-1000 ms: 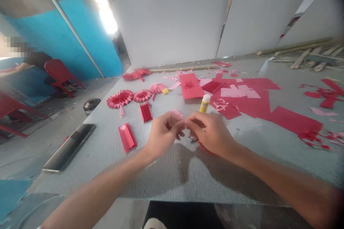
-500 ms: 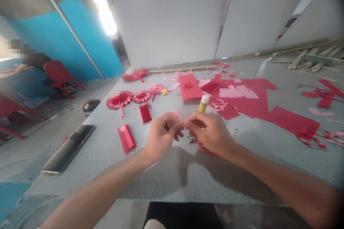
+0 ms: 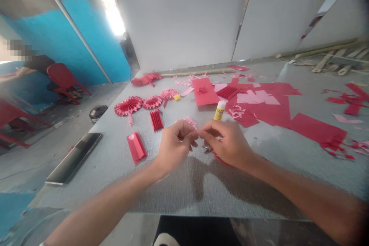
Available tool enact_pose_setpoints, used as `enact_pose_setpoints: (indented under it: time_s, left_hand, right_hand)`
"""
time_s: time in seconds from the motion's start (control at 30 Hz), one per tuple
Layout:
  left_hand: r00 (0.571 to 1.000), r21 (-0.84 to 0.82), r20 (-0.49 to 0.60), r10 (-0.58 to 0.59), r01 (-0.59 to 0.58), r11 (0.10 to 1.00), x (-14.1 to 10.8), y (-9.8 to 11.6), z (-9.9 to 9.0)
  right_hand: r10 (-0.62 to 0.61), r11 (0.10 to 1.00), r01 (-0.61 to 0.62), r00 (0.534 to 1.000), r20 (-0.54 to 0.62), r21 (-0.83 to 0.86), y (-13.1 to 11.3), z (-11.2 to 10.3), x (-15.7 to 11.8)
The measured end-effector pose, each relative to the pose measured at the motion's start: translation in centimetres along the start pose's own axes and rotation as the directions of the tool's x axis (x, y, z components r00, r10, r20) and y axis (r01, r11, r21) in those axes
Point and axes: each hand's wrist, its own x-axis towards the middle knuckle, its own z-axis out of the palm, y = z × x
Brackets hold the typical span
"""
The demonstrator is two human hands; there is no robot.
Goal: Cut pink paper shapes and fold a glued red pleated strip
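Note:
My left hand [image 3: 175, 148] and my right hand [image 3: 227, 140] meet fingertip to fingertip above the table, both in a pinch. Whatever lies between the fingertips is too small to make out. Just behind them are pink paper scraps [image 3: 189, 122] and an upright glue stick [image 3: 220, 111] with a white cap. Under my right hand, partly hidden, a tool with a metal part and red handles [image 3: 221, 160], probably scissors, lies on the table. To the left are a folded red paper [image 3: 136, 148] and a pleated red paper strip [image 3: 156, 120].
Paper fans [image 3: 128, 106] and a small yellow block [image 3: 177, 97] lie at the back left. Red paper sheets [image 3: 272, 109] and cuttings spread over the right side. A dark flat object [image 3: 74, 158] rests at the left edge. Beyond, a person sits near a red chair [image 3: 63, 80].
Both hands keep their fingertip pinch almost in place. The view has shifted very slightly; the things on the table stay where they were.

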Motion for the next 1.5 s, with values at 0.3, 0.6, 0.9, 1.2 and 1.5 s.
enact_pose_setpoints:
  time_s: [0.3, 0.6, 0.9, 1.2, 1.5]
  left_hand:
    - [1.0, -0.037, 0.003, 0.0, 0.0, 0.999, 0.02, -0.09, 0.08]
    - [1.0, -0.066, 0.016, -0.023, 0.024, 0.998, 0.08, -0.23, 0.19]
    - [0.998, -0.041, 0.009, -0.059, 0.06, 0.997, 0.24, -0.11, 0.08]
    - [0.997, -0.188, 0.07, -0.017, 0.03, 0.982, 0.38, -0.46, 0.27]
    - [0.999, -0.3, 0.045, -0.011, 0.024, 0.954, 0.65, -0.79, 0.33]
  right_hand:
    - [-0.068, 0.995, 0.066, 0.997, -0.024, -0.073, -0.09, -0.12, 0.14]
    - [-0.085, 0.994, 0.083, 0.996, -0.016, -0.071, -0.07, -0.16, 0.29]
    - [-0.071, 0.995, 0.07, 0.997, -0.01, -0.066, 0.1, -0.04, 0.23]
    - [0.028, 0.999, -0.027, 0.999, -0.037, 0.02, -0.02, -0.63, 0.41]
    - [0.09, 0.969, -0.091, 0.996, 0.016, 0.23, -0.45, -0.57, 0.54]
